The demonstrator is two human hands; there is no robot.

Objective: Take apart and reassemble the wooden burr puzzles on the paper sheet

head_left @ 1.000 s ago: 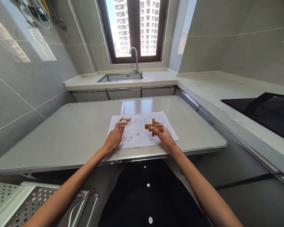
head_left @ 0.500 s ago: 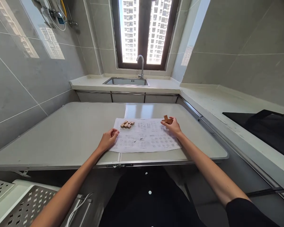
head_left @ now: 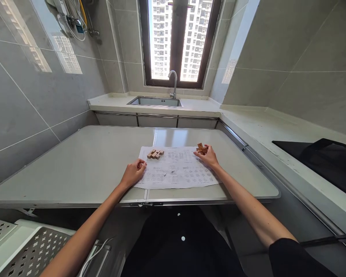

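Observation:
My right hand (head_left: 210,157) pinches a small brown wooden interlocking puzzle (head_left: 201,148) above the upper right corner of a printed paper sheet (head_left: 187,169). One short piece of it sticks up, and the fingers cover part of the rest. At the sheet's left edge my left hand (head_left: 133,172) is closed, its fingertips curled together; whatever may be between them is hidden. Close to that hand, several pale notched wooden blocks (head_left: 155,154) lie side by side on the upper left of the sheet. Rows of small diagrams cover the paper.
The sheet lies on a white folding table (head_left: 60,165) with a seam across it. Behind stand a sink (head_left: 155,101) and faucet (head_left: 173,82). A black bag (head_left: 325,159) rests on the right counter (head_left: 253,119). A perforated white rack (head_left: 37,250) is at lower left.
My right hand has shifted slightly left with the wooden puzzle, which now shows more clearly. My left hand stays almost in place. The whole view has moved a little.

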